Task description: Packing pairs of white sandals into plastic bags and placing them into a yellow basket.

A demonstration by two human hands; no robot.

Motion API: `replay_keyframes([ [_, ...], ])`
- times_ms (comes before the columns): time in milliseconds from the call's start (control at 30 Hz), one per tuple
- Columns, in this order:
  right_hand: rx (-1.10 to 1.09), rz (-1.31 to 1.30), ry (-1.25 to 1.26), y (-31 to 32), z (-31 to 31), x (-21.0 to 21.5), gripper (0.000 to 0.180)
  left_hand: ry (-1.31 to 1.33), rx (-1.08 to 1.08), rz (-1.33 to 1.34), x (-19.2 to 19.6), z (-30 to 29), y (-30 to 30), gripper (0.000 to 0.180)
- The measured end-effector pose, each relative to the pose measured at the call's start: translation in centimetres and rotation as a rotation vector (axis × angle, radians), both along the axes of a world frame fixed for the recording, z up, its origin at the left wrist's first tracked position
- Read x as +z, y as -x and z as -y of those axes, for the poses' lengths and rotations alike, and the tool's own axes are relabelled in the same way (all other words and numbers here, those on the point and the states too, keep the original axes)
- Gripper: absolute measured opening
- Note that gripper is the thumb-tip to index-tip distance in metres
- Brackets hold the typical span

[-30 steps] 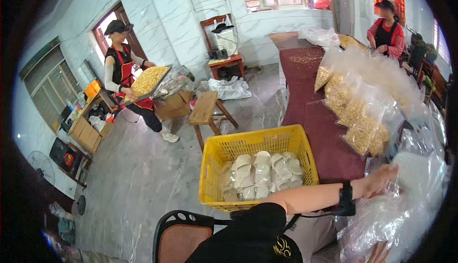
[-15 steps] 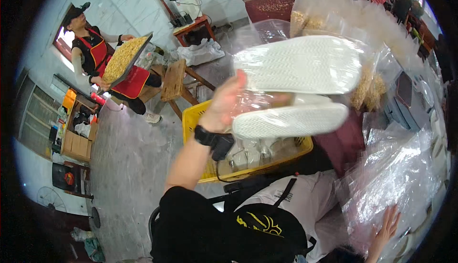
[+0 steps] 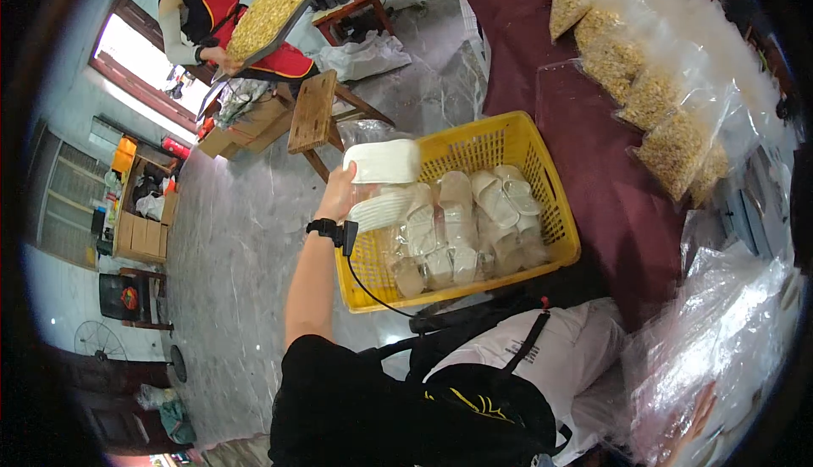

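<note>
Grey marble floor, maroon-covered desk. My left hand, fingers pinching bagged pair of white foam slippers over yellow plastic basket rim, alongside packed pairs. Right hand under clear bags; fingers' state unclear.

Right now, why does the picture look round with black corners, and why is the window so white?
Head view: a fisheye lens bends straight edges and leaves a dark rim; the window is overexposed by daylight; the left hand holding white slippers above the yellow basket looks sharp; clear plastic bags show glare.
</note>
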State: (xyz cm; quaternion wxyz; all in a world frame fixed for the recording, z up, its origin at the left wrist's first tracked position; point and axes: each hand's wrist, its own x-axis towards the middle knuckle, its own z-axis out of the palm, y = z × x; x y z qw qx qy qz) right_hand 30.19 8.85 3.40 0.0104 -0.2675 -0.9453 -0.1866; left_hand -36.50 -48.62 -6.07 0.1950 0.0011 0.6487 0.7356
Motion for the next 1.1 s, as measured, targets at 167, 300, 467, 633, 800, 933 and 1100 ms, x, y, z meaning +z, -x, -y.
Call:
replay_keyframes([
  [167,-0.034,0.157,-0.093,-8.2,-1.7,-1.7,0.080,0.628,0.037,-0.421,-6.5,-0.5,1.4,0.038],
  [300,-0.001,0.273,-0.136,-10.5,-3.8,-2.1,0.088,1.391,-0.391,-0.427,-15.5,0.3,-1.1,0.046],
  [467,0.018,0.441,-0.217,-11.8,-4.7,0.2,0.099,1.520,-0.538,-0.120,-23.4,-1.3,-6.8,0.067],
  [633,0.010,0.636,-0.311,-13.6,-3.8,3.7,0.110,1.665,-0.617,-0.046,-28.4,-2.2,-8.1,0.079],
  [800,-0.227,0.005,0.094,-3.2,1.4,5.6,0.071,1.760,-0.745,0.172,-30.8,-0.2,-7.8,0.061],
  [933,-0.261,0.462,0.086,-6.5,-1.9,3.4,0.067,1.423,-0.579,0.162,-35.9,2.1,-7.9,0.057],
  [1100,-0.180,0.516,-0.011,-11.4,-3.5,2.3,0.074,1.484,-0.892,0.045,-31.1,-0.3,-4.5,0.051],
])
